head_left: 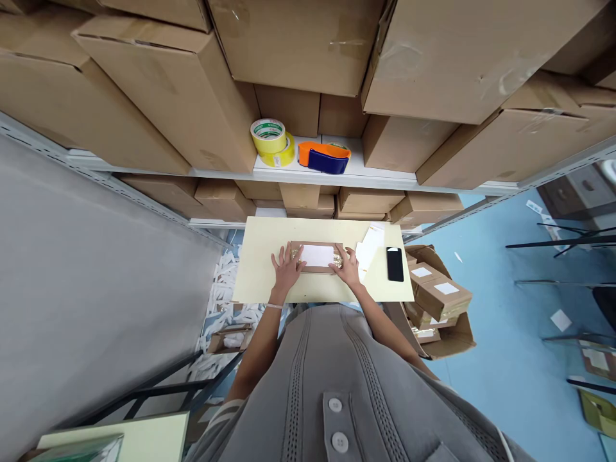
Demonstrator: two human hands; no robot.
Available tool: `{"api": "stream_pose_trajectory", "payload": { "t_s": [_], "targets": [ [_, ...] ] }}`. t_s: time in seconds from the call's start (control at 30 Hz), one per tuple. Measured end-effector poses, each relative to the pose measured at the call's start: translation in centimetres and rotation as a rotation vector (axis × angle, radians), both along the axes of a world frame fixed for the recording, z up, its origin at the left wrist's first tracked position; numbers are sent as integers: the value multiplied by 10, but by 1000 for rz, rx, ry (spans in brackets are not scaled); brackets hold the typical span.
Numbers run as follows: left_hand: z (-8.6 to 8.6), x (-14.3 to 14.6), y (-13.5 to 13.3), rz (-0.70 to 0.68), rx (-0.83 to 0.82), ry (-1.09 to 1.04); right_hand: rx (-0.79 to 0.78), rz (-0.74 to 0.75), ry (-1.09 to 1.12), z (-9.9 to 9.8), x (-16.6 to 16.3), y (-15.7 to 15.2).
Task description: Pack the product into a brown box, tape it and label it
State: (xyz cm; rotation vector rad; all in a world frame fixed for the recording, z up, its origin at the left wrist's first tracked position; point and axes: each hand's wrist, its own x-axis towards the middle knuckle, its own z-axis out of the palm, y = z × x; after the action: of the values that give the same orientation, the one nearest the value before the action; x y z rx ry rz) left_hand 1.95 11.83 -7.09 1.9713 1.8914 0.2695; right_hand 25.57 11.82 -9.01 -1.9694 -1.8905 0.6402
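A small flat cardboard parcel (315,246) with a white label (317,255) lies on a pale yellow table (262,256). My left hand (287,267) rests flat on the parcel's left end with its fingers spread. Over on the parcel's right end, my right hand (347,265) presses down, fingers stretched out. A black phone (395,264) lies to the right of my right hand, and white paper sheets (371,245) sit between the parcel and the phone.
A shelf behind the table carries yellow tape rolls (271,140) and an orange and blue tape dispenser (323,156) among big cartons. An open box of labelled parcels (436,294) stands right of the table. White scraps (224,282) litter the floor on the left.
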Motion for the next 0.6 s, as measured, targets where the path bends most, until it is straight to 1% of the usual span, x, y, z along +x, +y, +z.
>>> {"api": "stream_pose_trajectory", "payload": {
  "t_s": [0.17, 0.33, 0.47, 0.6],
  "targets": [
    [-6, 1, 2, 27, -74, -9, -79, -97, 87, -2, -4, 1],
    [-12, 1, 6, 33, -125, -15, -118, -107, 134, 1, -8, 5],
    [-10, 2, 8, 26, -139, -16, -149, -120, 184, 1, -8, 7],
    [-7, 1, 8, 45, -147, -97, -162, -196, 275, -7, -7, 6]
  ]
}}
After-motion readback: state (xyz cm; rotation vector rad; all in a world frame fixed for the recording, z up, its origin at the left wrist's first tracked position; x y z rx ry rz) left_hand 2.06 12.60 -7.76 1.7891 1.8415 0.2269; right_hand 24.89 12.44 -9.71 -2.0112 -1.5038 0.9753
